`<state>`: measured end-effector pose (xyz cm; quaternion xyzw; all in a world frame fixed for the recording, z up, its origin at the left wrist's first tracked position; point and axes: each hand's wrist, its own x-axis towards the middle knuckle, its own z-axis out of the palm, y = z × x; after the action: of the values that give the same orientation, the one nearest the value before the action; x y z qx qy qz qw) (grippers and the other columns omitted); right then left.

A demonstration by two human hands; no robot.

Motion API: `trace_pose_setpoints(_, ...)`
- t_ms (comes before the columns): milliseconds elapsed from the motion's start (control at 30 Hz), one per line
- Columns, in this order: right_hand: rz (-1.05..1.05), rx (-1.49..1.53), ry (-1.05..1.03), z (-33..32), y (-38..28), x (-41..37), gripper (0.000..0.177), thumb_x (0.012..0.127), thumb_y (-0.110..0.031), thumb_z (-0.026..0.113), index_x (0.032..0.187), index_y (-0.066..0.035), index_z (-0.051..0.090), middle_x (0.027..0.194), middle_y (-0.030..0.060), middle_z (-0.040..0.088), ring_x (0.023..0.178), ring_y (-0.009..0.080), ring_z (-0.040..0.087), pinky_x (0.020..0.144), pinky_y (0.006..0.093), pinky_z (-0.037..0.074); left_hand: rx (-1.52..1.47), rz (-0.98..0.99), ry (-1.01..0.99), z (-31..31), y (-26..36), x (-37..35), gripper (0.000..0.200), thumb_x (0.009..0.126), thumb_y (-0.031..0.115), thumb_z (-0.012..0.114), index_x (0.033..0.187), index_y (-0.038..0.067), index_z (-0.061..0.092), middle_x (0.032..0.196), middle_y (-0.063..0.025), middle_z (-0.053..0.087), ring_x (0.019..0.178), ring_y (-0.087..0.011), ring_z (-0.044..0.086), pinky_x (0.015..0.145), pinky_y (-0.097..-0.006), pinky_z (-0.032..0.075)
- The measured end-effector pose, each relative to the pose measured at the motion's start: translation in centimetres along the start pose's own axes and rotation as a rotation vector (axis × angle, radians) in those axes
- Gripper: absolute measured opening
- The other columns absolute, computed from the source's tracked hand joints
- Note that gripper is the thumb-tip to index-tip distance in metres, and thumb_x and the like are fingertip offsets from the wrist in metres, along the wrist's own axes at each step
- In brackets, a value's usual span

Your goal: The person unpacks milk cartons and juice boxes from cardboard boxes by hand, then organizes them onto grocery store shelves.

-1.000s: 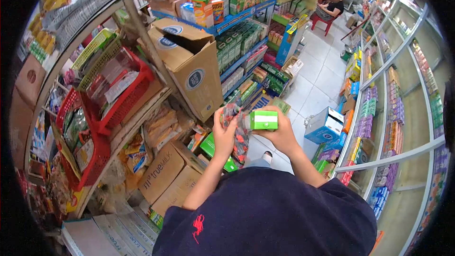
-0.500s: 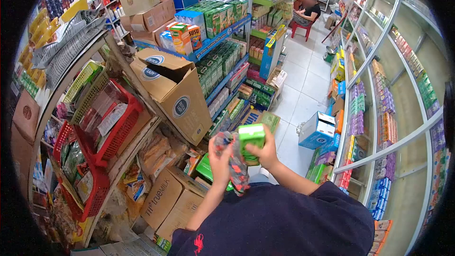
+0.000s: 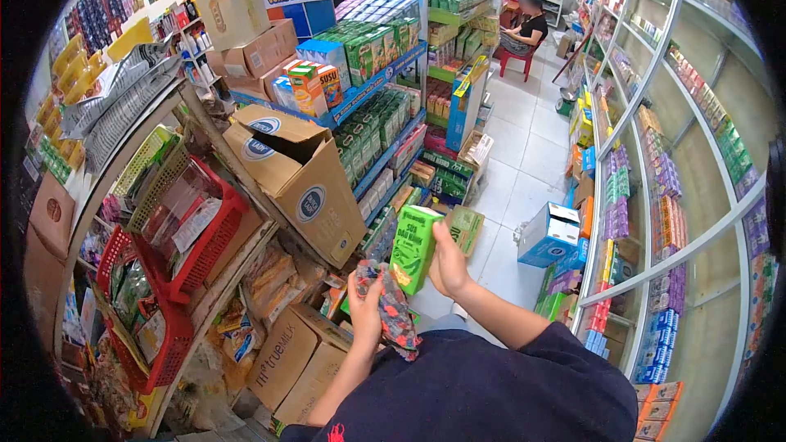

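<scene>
A green carton (image 3: 414,247) stands upright in front of my body, its printed front turned toward me. My right hand (image 3: 449,260) holds it along its right side. A grey and red patterned cloth (image 3: 394,311) is bunched in my left hand (image 3: 366,308), just left of and below the carton. The upper part of the cloth lies close to the carton's lower edge; whether they touch is unclear.
An open cardboard box (image 3: 307,180) and red baskets (image 3: 196,237) are at the left. Behind are shelves of milk cartons (image 3: 368,127). Glass-fronted shelves (image 3: 655,196) line the right. A blue-white box (image 3: 548,233) is on the floor. A person (image 3: 528,24) sits far back.
The green carton has turned so its printed front faces me. My right hand has shifted from its front to its right side. My left hand and the cloth have moved slightly down and left.
</scene>
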<state>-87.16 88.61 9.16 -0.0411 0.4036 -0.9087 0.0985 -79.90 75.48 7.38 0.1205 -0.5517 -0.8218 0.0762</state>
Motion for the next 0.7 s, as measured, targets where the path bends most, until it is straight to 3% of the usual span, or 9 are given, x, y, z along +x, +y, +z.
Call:
trace_pose_setpoints(100,-0.319,-0.678,-0.164,0.4,0.0,-1.0,0.064,0.082,-0.041,0.052,0.129,-0.005,0.027,0.123,0.0099,0.037,0.115,0.0187,0.034,0.097,0.0291,0.025,-0.08,0.028,0.076,0.3,-1.2,0.5,0.036,0.084,0.012,0.05,0.116,0.002,0.037,0.107,-0.0079,0.05,0.096,-0.0142,0.048,0.083,-0.0279,0.039)
trace_pose_setpoints(133,-0.244,-0.595,-0.215,0.9,0.1,-1.5,0.068,0.081,-0.041,0.054,0.13,-0.005,0.025,0.125,0.0102,0.034,0.117,0.0191,0.031,0.099,0.03,0.021,-0.066,0.031,0.129,0.8,-1.4,0.5,0.037,0.084,0.013,0.05,0.116,0.001,0.036,0.11,-0.0085,0.048,0.1,-0.0153,0.047,0.087,-0.0292,0.036)
trace_pose_setpoints(200,-0.315,-0.701,-0.257,1.2,1.5,-2.0,0.063,0.081,-0.035,0.054,0.128,-0.004,0.027,0.118,0.0141,0.036,0.113,0.0247,0.035,0.097,0.0327,0.024,0.104,0.049,0.145,2.0,-1.2,-0.2,0.055,0.086,0.017,0.048,0.13,-0.001,0.021,0.117,-0.0131,0.042,0.104,-0.0173,0.043,0.09,-0.0284,0.033)
trace_pose_setpoints(300,-0.383,-0.939,-0.307,1.1,1.0,-2.5,0.063,0.079,-0.035,0.055,0.127,-0.004,0.028,0.113,0.0146,0.036,0.111,0.0266,0.036,0.095,0.0339,0.026,-0.023,-0.016,0.131,1.2,-3.0,0.4,0.063,0.086,0.019,0.048,0.133,-0.002,0.012,0.119,-0.0148,0.041,0.106,-0.0175,0.042,0.089,-0.0274,0.033)
trace_pose_setpoints(367,-0.409,-0.954,-0.338,0.5,1.0,-2.7,0.063,0.079,-0.035,0.056,0.126,-0.004,0.028,0.113,0.0149,0.036,0.11,0.0272,0.036,0.094,0.0346,0.027,-0.006,-0.127,0.136,1.7,-2.2,0.3,0.064,0.085,0.02,0.048,0.133,-0.001,0.01,0.12,-0.0154,0.041,0.107,-0.0182,0.043,0.089,-0.0281,0.034)
trace_pose_setpoints(467,-0.427,-0.977,-0.36,-1.3,1.6,-3.0,0.064,0.079,-0.036,0.055,0.127,-0.004,0.027,0.112,0.0151,0.035,0.108,0.0279,0.037,0.093,0.0355,0.027,-0.218,-0.063,0.155,1.9,-0.5,0.4,0.067,0.084,0.02,0.049,0.134,-0.001,0.01,0.12,-0.0153,0.041,0.107,-0.0196,0.045,0.087,-0.0289,0.037)
trace_pose_setpoints(500,-0.411,-0.979,-0.356,-1.9,2.1,-3.1,0.065,0.08,-0.037,0.055,0.127,-0.004,0.026,0.113,0.0151,0.035,0.107,0.0279,0.037,0.093,0.0356,0.027,-0.24,-0.01,0.134,2.3,0.7,0.3,0.062,0.084,0.017,0.05,0.132,-0.001,0.015,0.116,-0.0133,0.045,0.102,-0.0187,0.048,0.085,-0.0288,0.039)
trace_pose_setpoints(533,-0.412,-0.982,-0.357,-2.3,2.6,-3.1,0.065,0.08,-0.037,0.055,0.127,-0.004,0.026,0.113,0.0151,0.035,0.107,0.0279,0.037,0.093,0.0356,0.027,-0.278,0.06,0.057,2.0,0.8,0.5,0.049,0.082,0.017,0.053,0.124,0.003,0.031,0.112,-0.0103,0.047,0.1,-0.0167,0.05,0.083,-0.0294,0.041)
trace_pose_setpoints(700,-0.431,-0.774,-0.242,-1.9,2.0,-3.1,0.069,0.08,-0.045,0.052,0.128,-0.004,0.024,0.11,0.0125,0.035,0.107,0.0245,0.036,0.093,0.0344,0.026,0.009,0.111,0.051,3.7,0.5,0.3,0.037,0.086,0.013,0.049,0.119,0.005,0.035,0.111,-0.0078,0.047,0.099,-0.0146,0.047,0.084,-0.0272,0.038)
